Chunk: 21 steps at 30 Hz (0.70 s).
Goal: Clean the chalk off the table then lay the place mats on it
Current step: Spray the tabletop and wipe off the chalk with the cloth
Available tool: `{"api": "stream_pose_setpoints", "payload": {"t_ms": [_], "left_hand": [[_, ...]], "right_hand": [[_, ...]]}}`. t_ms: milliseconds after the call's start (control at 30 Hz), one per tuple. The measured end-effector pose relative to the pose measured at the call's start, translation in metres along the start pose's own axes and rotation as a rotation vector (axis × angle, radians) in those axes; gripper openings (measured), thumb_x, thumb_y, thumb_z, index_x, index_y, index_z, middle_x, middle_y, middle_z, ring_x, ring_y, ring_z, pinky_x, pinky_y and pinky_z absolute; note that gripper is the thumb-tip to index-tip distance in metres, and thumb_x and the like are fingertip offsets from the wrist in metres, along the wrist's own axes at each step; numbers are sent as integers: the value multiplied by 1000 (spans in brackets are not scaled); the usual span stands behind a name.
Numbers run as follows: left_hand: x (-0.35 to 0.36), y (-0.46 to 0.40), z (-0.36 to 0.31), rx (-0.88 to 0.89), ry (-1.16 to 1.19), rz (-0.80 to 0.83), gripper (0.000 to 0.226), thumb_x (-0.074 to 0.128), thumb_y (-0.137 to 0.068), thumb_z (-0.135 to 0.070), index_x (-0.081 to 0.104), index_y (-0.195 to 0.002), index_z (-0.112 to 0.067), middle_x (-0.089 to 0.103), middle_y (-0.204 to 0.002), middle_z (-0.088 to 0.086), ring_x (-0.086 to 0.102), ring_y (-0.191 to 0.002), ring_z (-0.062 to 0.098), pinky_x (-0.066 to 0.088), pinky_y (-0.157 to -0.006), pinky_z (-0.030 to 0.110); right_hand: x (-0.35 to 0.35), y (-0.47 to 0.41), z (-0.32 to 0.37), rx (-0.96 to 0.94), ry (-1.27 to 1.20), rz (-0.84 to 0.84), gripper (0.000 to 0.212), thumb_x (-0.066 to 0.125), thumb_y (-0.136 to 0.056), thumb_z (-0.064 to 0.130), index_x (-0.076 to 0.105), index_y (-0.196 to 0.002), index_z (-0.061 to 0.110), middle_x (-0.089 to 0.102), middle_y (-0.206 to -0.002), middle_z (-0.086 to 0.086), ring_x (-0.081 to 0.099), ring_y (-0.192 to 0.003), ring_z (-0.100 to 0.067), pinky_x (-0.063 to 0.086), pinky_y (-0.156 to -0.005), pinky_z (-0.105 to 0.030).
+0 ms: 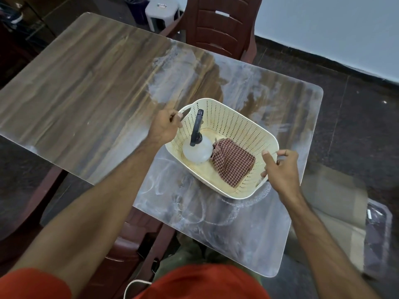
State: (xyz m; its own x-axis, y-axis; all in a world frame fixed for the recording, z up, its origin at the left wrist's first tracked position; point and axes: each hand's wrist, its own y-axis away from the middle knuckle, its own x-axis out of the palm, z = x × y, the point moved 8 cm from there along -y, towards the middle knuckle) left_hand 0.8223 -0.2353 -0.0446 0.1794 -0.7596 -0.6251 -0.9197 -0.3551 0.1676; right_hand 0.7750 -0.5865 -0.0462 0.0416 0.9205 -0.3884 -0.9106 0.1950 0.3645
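Observation:
A cream perforated basket (241, 126) stands on the right part of the wood-grain table (82, 87), over white chalk smears (190, 203). Inside it lie a white spray bottle (197, 151) with a dark nozzle and a folded red-checked cloth (234, 164). My left hand (165, 126) grips the basket's left handle. At the right handle my right hand (281, 169) curls its fingers round the rim. More chalk (241, 80) clouds the tabletop beyond the basket.
One brown plastic chair (222, 24) stands at the far side, another (129, 240) is tucked under the near edge. A beige stack (332, 203), possibly mats, and a tray (377, 221) sit low at the right. A white stool (162, 9) is behind.

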Motion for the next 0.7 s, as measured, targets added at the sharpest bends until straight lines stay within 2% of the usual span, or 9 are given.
{"api": "stream_pose_setpoints", "payload": {"t_ms": [67, 133, 200, 300, 400, 533, 600, 700], "left_hand": [[2, 0, 2, -36, 33, 26, 23, 52, -99, -18, 68, -85, -10, 62, -64, -7, 48, -56, 7, 41, -58, 24], [0, 3, 4, -48, 83, 32, 24, 51, -100, -16, 69, -89, -4, 60, -64, -5, 49, -59, 10, 44, -66, 29], [-5, 9, 5, -47, 110, 23, 26, 51, -100, -14, 70, -90, 1, 60, -66, -2, 48, -59, 10, 42, -68, 31], [-24, 16, 13, -71, 126, -32, 28, 51, -98, -15, 67, -76, -8, 65, -77, 5, 50, -62, 12, 44, -68, 32], [-54, 18, 26, -112, 147, -103, 26, 52, -98, -18, 68, -81, -7, 67, -79, 5, 55, -69, 16, 49, -71, 34], [-100, 14, 48, -172, 248, -233, 22, 51, -100, -18, 66, -86, -13, 62, -70, -4, 51, -58, 10, 43, -60, 24], [-122, 9, 64, -208, 309, -303, 23, 51, -100, -17, 65, -82, -16, 62, -67, -4, 50, -55, 10, 43, -59, 23], [-148, -3, 85, -275, 353, -392, 22, 49, -99, -13, 66, -86, -12, 60, -66, -3, 48, -52, 9, 42, -55, 20]], "right_hand": [[2, 2, -6, 54, -128, -20, 30, 60, -98, 23, 35, -112, 15, 58, -81, -9, 60, -50, -12, 51, -55, -30], [5, 7, -8, 72, -213, -27, 29, 57, -99, 17, 34, -117, 14, 55, -77, -8, 58, -48, -12, 51, -49, -27], [10, 7, -7, 70, -228, -37, 27, 54, -100, 15, 35, -119, 15, 53, -77, -7, 55, -46, -8, 47, -43, -22], [20, 2, 5, 60, -218, -33, 24, 53, -100, 15, 37, -119, 18, 52, -78, -5, 49, -43, -6, 40, -39, -21], [39, -16, 36, 14, -183, 32, 22, 51, -100, 13, 38, -117, 17, 53, -77, -4, 47, -44, -6, 37, -38, -21], [89, -56, 93, -80, -85, 134, 18, 51, -98, 12, 45, -115, 16, 57, -76, -4, 47, -45, -7, 35, -37, -22], [122, -77, 124, -135, -21, 180, 20, 51, -98, 13, 47, -118, 13, 59, -78, -3, 49, -49, -8, 36, -40, -23], [178, -105, 171, -225, 90, 256, 17, 48, -97, 11, 49, -114, 10, 60, -75, -3, 48, -46, -6, 34, -38, -22]]}}
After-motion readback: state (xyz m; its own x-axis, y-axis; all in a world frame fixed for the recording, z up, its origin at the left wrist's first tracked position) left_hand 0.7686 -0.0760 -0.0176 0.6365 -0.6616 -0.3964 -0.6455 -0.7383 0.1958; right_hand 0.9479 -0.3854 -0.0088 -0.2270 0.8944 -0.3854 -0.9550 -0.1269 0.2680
